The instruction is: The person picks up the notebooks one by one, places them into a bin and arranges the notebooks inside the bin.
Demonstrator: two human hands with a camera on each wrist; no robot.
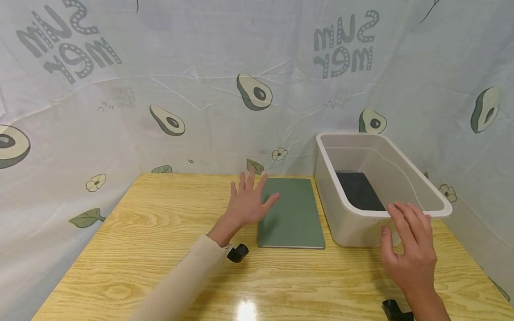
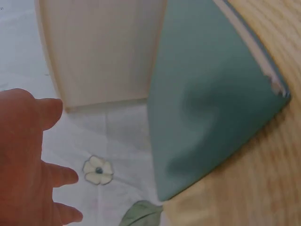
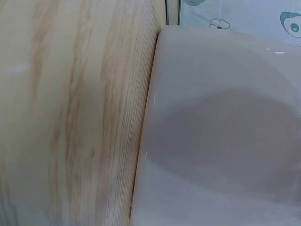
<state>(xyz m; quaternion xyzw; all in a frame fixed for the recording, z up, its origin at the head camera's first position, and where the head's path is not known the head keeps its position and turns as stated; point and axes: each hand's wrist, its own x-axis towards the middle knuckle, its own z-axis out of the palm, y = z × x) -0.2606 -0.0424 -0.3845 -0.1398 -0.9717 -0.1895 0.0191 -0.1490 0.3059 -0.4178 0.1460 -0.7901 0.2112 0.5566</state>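
Observation:
A green notebook [image 1: 292,215] lies flat on the wooden table [image 1: 160,240], left of a white plastic bin [image 1: 353,223]. My left hand [image 1: 249,201] hovers with spread fingers at the notebook's left edge, thumb over the cover, holding nothing. The left wrist view has the notebook [image 2: 211,94] and the bin's wall [image 2: 103,52] beyond my palm [image 2: 23,160]. My right hand [image 1: 409,243] is open with straight fingers at the bin's near right corner, fingertips by the rim. A dark flat object [image 1: 359,191] lies inside the bin. The right wrist view is filled by the bin's wall [image 3: 221,141].
A pale cloth with avocado and flower prints [image 1: 257,89] hangs behind and around the table. The bin stands at the table's back right. Bare wood [image 1: 132,267] stretches to the left and the front.

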